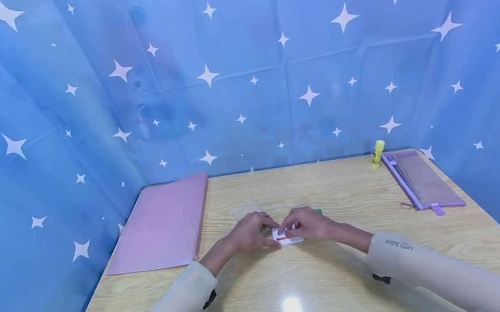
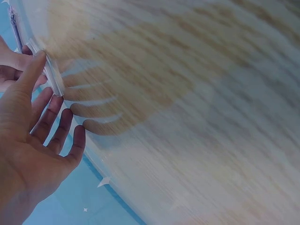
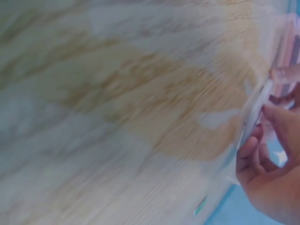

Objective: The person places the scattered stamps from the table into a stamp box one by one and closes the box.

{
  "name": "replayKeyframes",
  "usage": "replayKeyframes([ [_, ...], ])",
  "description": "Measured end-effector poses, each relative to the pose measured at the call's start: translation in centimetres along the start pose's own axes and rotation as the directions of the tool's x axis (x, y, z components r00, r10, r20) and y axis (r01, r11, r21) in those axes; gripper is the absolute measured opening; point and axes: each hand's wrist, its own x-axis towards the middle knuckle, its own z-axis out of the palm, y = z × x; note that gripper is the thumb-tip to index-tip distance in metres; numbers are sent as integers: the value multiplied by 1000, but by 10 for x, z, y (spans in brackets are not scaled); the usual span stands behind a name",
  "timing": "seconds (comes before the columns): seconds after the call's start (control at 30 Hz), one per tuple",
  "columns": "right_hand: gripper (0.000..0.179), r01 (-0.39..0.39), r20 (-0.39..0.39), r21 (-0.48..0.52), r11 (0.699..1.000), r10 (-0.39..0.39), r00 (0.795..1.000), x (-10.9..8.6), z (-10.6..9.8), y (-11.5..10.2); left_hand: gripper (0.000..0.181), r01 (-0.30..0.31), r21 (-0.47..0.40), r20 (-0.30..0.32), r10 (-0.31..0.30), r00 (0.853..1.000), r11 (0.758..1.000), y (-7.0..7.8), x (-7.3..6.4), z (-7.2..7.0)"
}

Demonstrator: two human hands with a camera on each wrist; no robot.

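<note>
Between the left hand (image 1: 252, 230) and right hand (image 1: 309, 222), a small white card (image 1: 293, 240) sits on or just above the bench (image 1: 247, 305); left thumb and fingers grip its edges, right ones pinch it; best brace it flat and work gently; the right hand hides much of it, plus most of a green item (image 1: 319, 211); clear film (image 1: 244, 210) beyond reads faintly.

The small white piece (image 1: 291, 240) looks smooth, perhaps card or plastic. Around it: glossy wood-grain tabletop (image 1: 250, 294), glaring at six o'clock; creased cloth curtain (image 1: 232, 30), twelve; smooth plastic glue stick (image 1: 378, 152), two; translucent pouch (image 1: 430, 173), three; matt pink folder (image 1: 159, 227), nine.
</note>
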Motion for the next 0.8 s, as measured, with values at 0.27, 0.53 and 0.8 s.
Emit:
replayKeyframes([
  [0.27, 13, 3, -2, -11, 1000, -3, 1000, 2, 1, -1, 47, -10, 5, 16, 10, 1000, 1000, -1, 1, -1],
  [0.53, 13, -22, 0, -9, 1000, 22, 1000, 2, 3, -2, 47, -18, 12, 23, 18, 1000, 1000, -1, 1, -1],
  [0.8, 13, -25, -2, -13, 1000, 25, 1000, 1, 4, 0, 46, -16, -4, 34, 16, 999, 1000, 0, 1, -2],
])
